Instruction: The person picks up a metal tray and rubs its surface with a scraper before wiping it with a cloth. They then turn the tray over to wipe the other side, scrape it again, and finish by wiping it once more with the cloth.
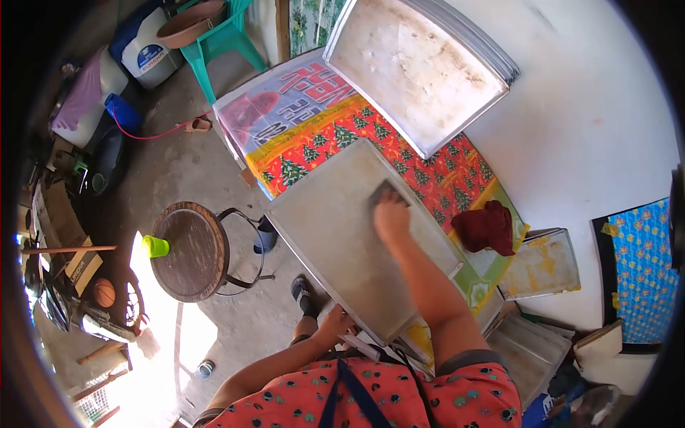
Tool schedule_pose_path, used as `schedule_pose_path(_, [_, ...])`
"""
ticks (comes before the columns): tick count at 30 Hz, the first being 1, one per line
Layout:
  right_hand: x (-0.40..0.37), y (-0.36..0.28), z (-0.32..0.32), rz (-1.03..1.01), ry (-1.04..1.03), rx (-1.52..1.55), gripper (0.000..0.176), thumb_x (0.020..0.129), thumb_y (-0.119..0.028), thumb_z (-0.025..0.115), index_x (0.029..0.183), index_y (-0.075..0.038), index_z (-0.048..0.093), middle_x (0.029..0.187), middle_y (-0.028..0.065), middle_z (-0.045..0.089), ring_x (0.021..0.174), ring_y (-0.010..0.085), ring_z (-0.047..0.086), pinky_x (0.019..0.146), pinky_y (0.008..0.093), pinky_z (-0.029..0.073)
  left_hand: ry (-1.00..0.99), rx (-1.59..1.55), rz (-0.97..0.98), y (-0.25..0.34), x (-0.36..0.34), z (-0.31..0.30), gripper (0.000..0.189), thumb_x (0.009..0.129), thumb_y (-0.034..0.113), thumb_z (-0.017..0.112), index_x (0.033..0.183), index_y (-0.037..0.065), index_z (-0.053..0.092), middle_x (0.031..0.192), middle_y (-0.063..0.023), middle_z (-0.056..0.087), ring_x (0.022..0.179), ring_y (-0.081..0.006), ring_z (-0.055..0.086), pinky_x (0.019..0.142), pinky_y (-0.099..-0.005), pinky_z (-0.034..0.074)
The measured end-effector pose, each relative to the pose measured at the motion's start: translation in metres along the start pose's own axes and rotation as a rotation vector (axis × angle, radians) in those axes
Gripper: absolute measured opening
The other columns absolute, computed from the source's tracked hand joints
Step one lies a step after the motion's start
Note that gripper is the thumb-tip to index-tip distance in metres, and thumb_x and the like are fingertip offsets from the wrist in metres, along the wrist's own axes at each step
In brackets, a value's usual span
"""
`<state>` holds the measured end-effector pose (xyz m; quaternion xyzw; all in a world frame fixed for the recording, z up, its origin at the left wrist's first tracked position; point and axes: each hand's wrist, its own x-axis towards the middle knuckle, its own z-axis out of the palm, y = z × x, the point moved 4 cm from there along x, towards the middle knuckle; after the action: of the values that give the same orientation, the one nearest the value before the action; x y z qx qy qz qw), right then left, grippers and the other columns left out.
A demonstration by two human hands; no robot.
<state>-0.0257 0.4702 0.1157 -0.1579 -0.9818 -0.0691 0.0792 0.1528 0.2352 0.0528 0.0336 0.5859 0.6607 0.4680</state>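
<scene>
A large flat metal baking tray (pixel 335 235) lies on a table covered with a red and yellow patterned cloth (pixel 428 164). My right hand (pixel 391 214) presses a dark grey pad (pixel 385 191) onto the tray's far part. My left hand (pixel 335 324) grips the tray's near edge. A dark red rag (pixel 486 227) lies on the cloth to the right of the tray.
A stack of metal trays (pixel 421 71) leans against the white wall at the back. More trays (pixel 539 264) sit low on the right. A round wooden stool (pixel 189 250) with a green cup (pixel 155 246) stands to the left on the concrete floor.
</scene>
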Motion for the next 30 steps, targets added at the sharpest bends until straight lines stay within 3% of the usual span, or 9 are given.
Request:
schedule_pose_path(2, [0.006,0.022,-0.012,0.072,-0.198,0.125,0.031,0.085,-0.012,0.045,0.11,0.004,0.054,0.092,0.0193,0.062,0.071,0.0334,0.065,0.063,0.0469,0.054,0.008,-0.004,0.021,0.002,-0.001,0.0,0.03,0.089,0.009,0.046,0.117,-0.001,0.044,0.084,-0.0111,0.062,0.064,-0.0178,0.064,0.056,-0.0308,0.049])
schedule_pose_path(5, [-0.026,-0.009,-0.023,-0.142,-0.098,-0.02,0.027,0.085,-0.013,0.045,0.107,0.001,0.054,0.096,0.017,0.062,0.077,0.0339,0.065,0.063,0.0464,0.054,0.026,-0.046,0.004,0.006,0.0,0.001,0.028,0.089,0.008,0.046,0.115,-0.001,0.044,0.088,-0.0114,0.061,0.066,-0.018,0.063,0.056,-0.0305,0.049])
schedule_pose_path(9, [-0.012,0.036,-0.012,0.08,-0.176,0.074,0.031,0.085,-0.014,0.046,0.111,-0.001,0.055,0.103,0.0195,0.061,0.078,0.0342,0.065,0.063,0.044,0.054,0.045,-0.035,-0.012,-0.009,-0.001,-0.003,0.024,0.089,0.006,0.046,0.112,-0.003,0.044,0.091,-0.0121,0.06,0.067,-0.0195,0.062,0.06,-0.032,0.05])
schedule_pose_path(12, [-0.07,0.01,-0.02,-0.164,-0.057,-0.036,0.033,0.086,-0.017,0.049,0.109,0.005,0.055,0.097,0.022,0.062,0.073,0.0348,0.064,0.058,0.0402,0.055,0.066,-0.058,-0.009,0.002,0.0,-0.001,0.023,0.09,0.004,0.045,0.111,-0.005,0.044,0.092,-0.0134,0.06,0.067,-0.0212,0.063,0.063,-0.0333,0.052])
schedule_pose_path(16, [-0.068,0.081,-0.022,0.113,-0.183,0.031,0.041,0.084,-0.019,0.051,0.119,0.002,0.054,0.11,0.023,0.06,0.08,0.037,0.063,0.063,0.0422,0.055,0.072,-0.04,0.054,0.009,-0.004,0.004,0.024,0.091,0.004,0.042,0.114,-0.004,0.043,0.096,-0.014,0.06,0.07,-0.0228,0.064,0.065,-0.0338,0.054])
schedule_pose_path(20, [-0.116,0.058,-0.023,-0.138,-0.134,-0.081,0.043,0.085,-0.014,0.045,0.125,0.001,0.048,0.117,0.0215,0.057,0.091,0.0358,0.062,0.066,0.0443,0.055,0.049,-0.105,0.047,0.014,-0.002,0.008,0.025,0.09,0.007,0.041,0.113,-0.003,0.043,0.096,-0.0138,0.061,0.07,-0.0231,0.064,0.066,-0.0339,0.054])
schedule_pose_path(24, [-0.124,0.099,-0.034,0.147,-0.281,0.089,0.044,0.084,-0.015,0.046,0.125,0.002,0.048,0.119,0.0231,0.056,0.093,0.0383,0.062,0.069,0.0446,0.055,0.103,-0.154,0.026,0.007,-0.007,0.009,0.027,0.09,0.009,0.041,0.115,-0.002,0.041,0.093,-0.0155,0.062,0.069,-0.0243,0.065,0.065,-0.0354,0.055])
schedule_pose_path(27, [-0.172,0.08,-0.036,-0.177,-0.197,-0.06,0.043,0.083,-0.014,0.048,0.123,0.003,0.05,0.115,0.0219,0.057,0.087,0.0358,0.063,0.064,0.0445,0.055,0.163,-0.186,-0.048,0.014,-0.009,0.015,0.027,0.091,0.01,0.04,0.116,0.0,0.039,0.088,-0.0173,0.063,0.066,-0.0257,0.065,0.061,-0.0358,0.056])
schedule_pose_path(30, [-0.163,0.128,-0.034,0.041,-0.196,0.02,0.043,0.083,-0.014,0.048,0.123,0.004,0.05,0.116,0.0229,0.057,0.085,0.0366,0.063,0.065,0.0445,0.055,0.206,-0.158,-0.082,0.017,-0.013,0.019,0.027,0.091,0.011,0.039,0.116,0.001,0.039,0.084,-0.0182,0.063,0.062,-0.0262,0.065,0.057,-0.0351,0.057])
